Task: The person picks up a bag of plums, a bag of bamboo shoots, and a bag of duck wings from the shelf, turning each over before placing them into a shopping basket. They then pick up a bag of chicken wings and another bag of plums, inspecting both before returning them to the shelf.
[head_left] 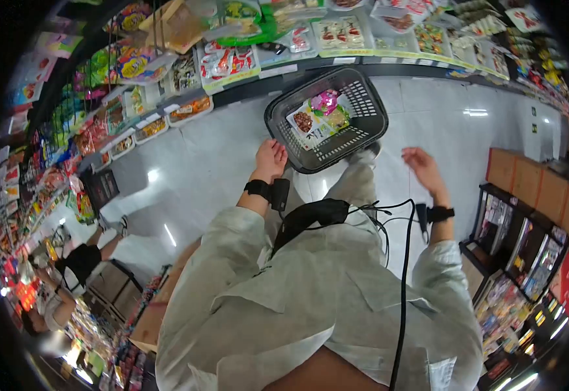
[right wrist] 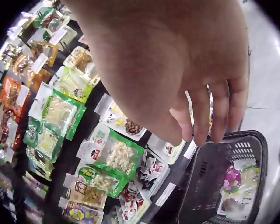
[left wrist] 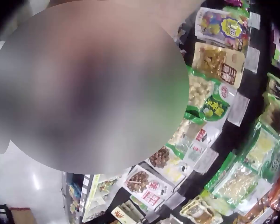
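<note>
My left hand hangs with loosely curled fingers beside the near left corner of a black plastic shopping basket, overlapping its rim in the head view. A large blur hides most of this hand in its wrist view. Off to the basket's right, my right hand is held out with relaxed, slightly bent fingers and nothing in it. Inside the basket lie a white packet with a brown food picture, a pink packet and a greenish packet.
Beyond the basket runs a shelf edge with rows of snack packets. Brown cartons stand on a dark rack at right. Another person is at the lower left. A black cable hangs down my front.
</note>
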`<state>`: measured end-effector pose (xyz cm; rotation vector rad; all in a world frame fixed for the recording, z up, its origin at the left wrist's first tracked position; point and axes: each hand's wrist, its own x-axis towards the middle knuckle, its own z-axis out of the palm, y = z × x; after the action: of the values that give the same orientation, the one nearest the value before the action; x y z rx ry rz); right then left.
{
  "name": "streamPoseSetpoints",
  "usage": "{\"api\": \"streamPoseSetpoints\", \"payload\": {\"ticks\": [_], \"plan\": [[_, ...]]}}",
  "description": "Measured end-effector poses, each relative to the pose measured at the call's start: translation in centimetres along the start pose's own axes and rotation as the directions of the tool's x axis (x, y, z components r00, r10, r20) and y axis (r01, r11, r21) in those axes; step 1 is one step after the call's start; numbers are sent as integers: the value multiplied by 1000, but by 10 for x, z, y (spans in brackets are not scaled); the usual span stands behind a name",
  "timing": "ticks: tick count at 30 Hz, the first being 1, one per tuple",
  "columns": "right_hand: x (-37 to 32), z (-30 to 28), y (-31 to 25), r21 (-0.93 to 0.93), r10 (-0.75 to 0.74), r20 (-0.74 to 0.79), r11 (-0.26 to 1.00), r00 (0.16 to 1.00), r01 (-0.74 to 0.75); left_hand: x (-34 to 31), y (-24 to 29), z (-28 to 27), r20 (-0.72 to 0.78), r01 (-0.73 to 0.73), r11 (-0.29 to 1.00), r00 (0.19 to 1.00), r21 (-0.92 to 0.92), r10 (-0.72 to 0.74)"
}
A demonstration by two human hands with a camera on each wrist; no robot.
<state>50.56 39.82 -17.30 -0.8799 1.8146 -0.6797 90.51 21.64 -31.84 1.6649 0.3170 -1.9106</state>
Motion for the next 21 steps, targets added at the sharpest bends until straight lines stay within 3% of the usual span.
{"api": "streamPoseSetpoints", "payload": {"ticks": [3, 6, 8, 9, 10, 11, 13, 14, 15, 17, 18, 19, 20, 21], "plan": [[123, -26, 34, 66, -6, 71, 998, 997, 1, 46, -14, -12, 35, -19, 999, 999, -51, 21], [242, -2, 65, 100, 131, 4, 986, 991, -131, 117, -37, 3, 46, -8, 999, 999, -43, 10], [315, 33, 115, 24, 162, 88, 986, 983, -165, 173, -59, 11, 31, 17, 1000, 999, -26, -16], [348, 55, 155, 30, 86, 185, 995, 979, -93, 201, -73, 12, 39, -18, 999, 999, 46, 16], [381, 84, 197, 84, 115, 260, 986, 959, -141, 232, -84, 13, 28, -14, 996, 1000, 92, 11], [397, 122, 219, 4, 133, 184, 991, 974, -137, 268, -94, 14, 22, -10, 990, 1000, 139, 7], [412, 188, 259, 0, 209, 286, 976, 935, -218, 329, -114, 13, -64, 18, 945, 998, 327, 3], [418, 221, 284, -77, 242, 306, 970, 921, -229, 366, -122, 3, -44, 15, 854, 999, 521, 10], [416, 238, 282, -273, 239, 378, 952, 894, -139, 409, -132, -14, -23, 8, 723, 1000, 691, 12], [411, 270, 308, -386, 270, 453, 919, 849, -87, 412, -134, 2, -96, 58, 763, 995, 644, 4], [420, 300, 358, -453, 136, 406, 889, 904, 70, 411, -133, 12, -131, 81, 782, 991, 618, 1], [417, 309, 369, -364, 278, 432, 924, 858, -117, 436, -140, 2, -136, 91, 722, 991, 685, 4], [424, 333, 422, -422, 249, 412, 905, 876, -59, 470, -146, -12, -135, 97, 659, 991, 746, 7], [406, 324, 394, -216, 224, 387, 965, 894, -149, 535, -162, -54, -29, 55, 485, 998, 873, -61]]}}
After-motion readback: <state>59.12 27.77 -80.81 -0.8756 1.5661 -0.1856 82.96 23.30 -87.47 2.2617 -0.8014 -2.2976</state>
